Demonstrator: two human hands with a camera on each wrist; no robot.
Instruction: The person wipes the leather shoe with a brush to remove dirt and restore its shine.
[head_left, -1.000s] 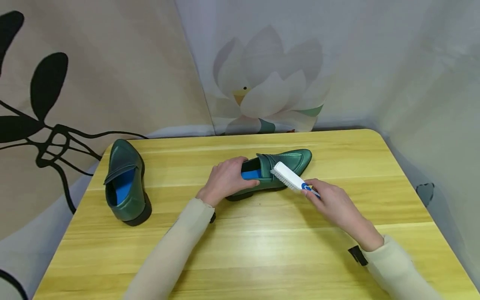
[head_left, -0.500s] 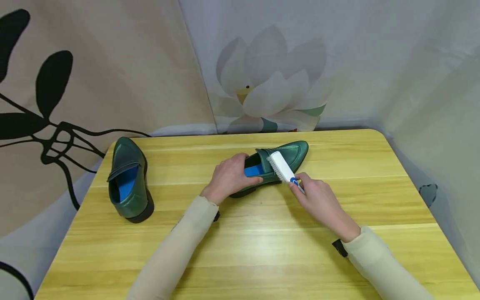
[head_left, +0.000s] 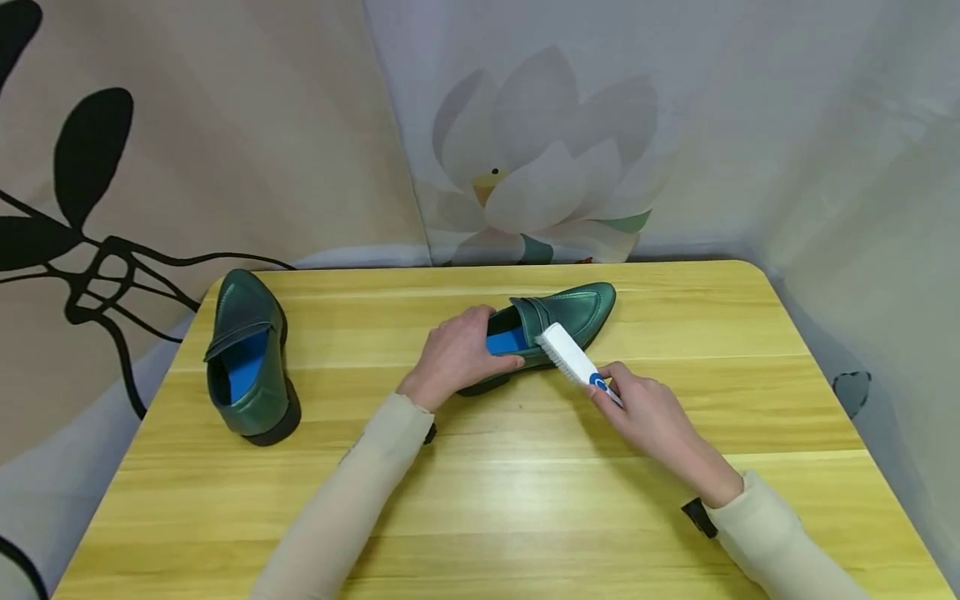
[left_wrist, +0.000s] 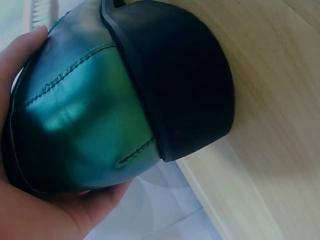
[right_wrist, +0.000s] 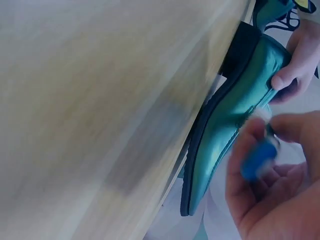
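Note:
A green loafer (head_left: 573, 312) with a blue insole lies on the table, toe pointing to the far right. My left hand (head_left: 459, 357) grips it by the heel, thumb along the near side; the left wrist view shows the shoe's heel (left_wrist: 90, 110) and black sole close up. My right hand (head_left: 656, 421) pinches the handle of a white brush (head_left: 566, 353), whose bristles face the loafer's near side just by the strap. In the right wrist view the blue handle end (right_wrist: 259, 159) sits between thumb and fingers, blurred.
A second green loafer (head_left: 251, 358) stands at the left end of the wooden table (head_left: 480, 500), toe toward the back. Behind the table hangs a pale curtain (head_left: 570, 150) printed with a flower and dark leaves.
The right hand and brush first moved up and left across the loafer's strap, then back down toward its near side. The loafer's toe shifted slightly toward the back; the left hand keeps its grip.

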